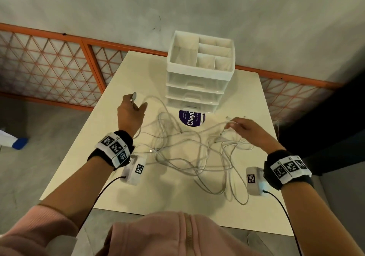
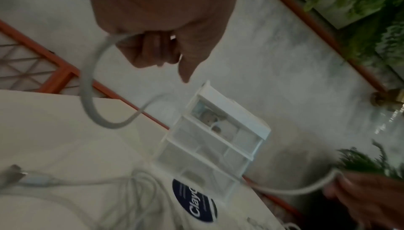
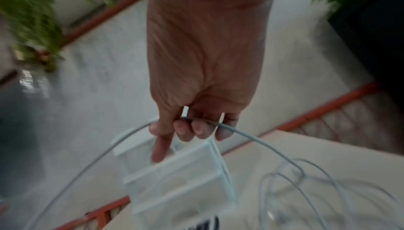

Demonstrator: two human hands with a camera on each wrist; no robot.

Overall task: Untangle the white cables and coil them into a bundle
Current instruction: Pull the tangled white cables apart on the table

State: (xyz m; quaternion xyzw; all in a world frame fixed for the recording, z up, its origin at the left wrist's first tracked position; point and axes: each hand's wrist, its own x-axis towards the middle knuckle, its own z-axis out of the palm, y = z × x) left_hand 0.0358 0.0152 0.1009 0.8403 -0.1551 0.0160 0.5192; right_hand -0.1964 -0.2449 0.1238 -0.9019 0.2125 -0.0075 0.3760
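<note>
A loose tangle of white cables [image 1: 189, 153] sprawls over the middle of the cream table [image 1: 83, 168]. My left hand [image 1: 131, 107] is raised at the table's left side and grips one cable end, its plug [image 1: 134, 96] poking out above the fingers. In the left wrist view the curled fingers [image 2: 150, 50] hold a cable [image 2: 87, 85] that loops down toward the table. My right hand [image 1: 240, 126] hovers at the right of the tangle. The right wrist view has its fingers [image 3: 186, 130] curled round a thin cable [image 3: 251, 137].
A white plastic drawer unit [image 1: 199, 74] with an open divided top stands at the back of the table. A round purple sticker [image 1: 191, 117] lies in front of it. An orange lattice fence [image 1: 59, 68] runs behind and to the left. Bare floor lies left of the table.
</note>
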